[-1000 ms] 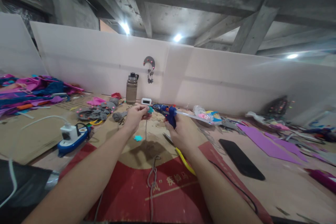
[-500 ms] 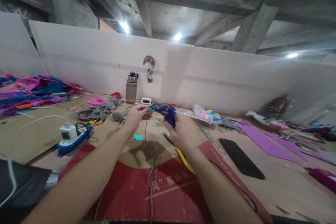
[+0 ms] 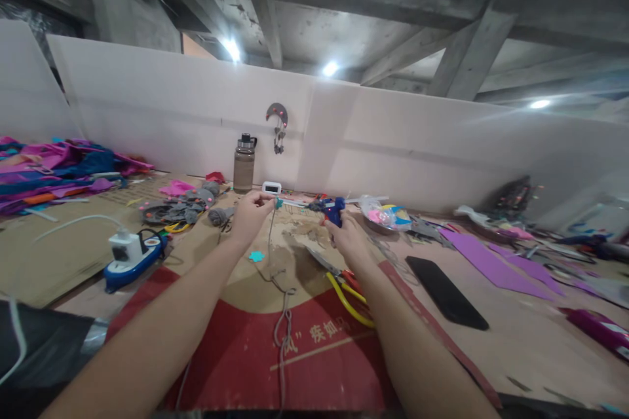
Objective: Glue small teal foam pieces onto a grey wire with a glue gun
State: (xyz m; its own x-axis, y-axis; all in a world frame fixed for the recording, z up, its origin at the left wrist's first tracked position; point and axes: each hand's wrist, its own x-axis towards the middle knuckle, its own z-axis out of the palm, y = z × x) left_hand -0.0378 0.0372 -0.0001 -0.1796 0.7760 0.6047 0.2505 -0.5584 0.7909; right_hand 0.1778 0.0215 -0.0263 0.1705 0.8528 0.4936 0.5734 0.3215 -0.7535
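My left hand (image 3: pixel 252 217) pinches a small teal cut-out piece (image 3: pixel 278 203) in its fingertips, and a grey cord (image 3: pixel 270 236) hangs down from there onto the cardboard (image 3: pixel 240 288). In my right hand (image 3: pixel 350 234) is a blue glue gun (image 3: pixel 335 211), its nozzle pointing left toward the teal piece but apart from it. A second teal piece, flower-shaped (image 3: pixel 256 256), lies flat below my left hand. Under my right forearm rest scissors with yellow handles (image 3: pixel 343 300), partly covered.
A water bottle (image 3: pixel 244 165) and a small white display (image 3: pixel 271 188) stand by the white partition. Left are a power strip (image 3: pixel 132 266), grey felt pieces (image 3: pixel 171 208) and a colourful fabric pile (image 3: pixel 73 167). Right are a black phone (image 3: pixel 446 291), purple sheets (image 3: pixel 496 265) and a bagged bundle (image 3: pixel 383 215).
The glue gun in my right hand has drawn back to the right, away from the teal piece. My left hand still pinches that piece. More of the scissors now shows.
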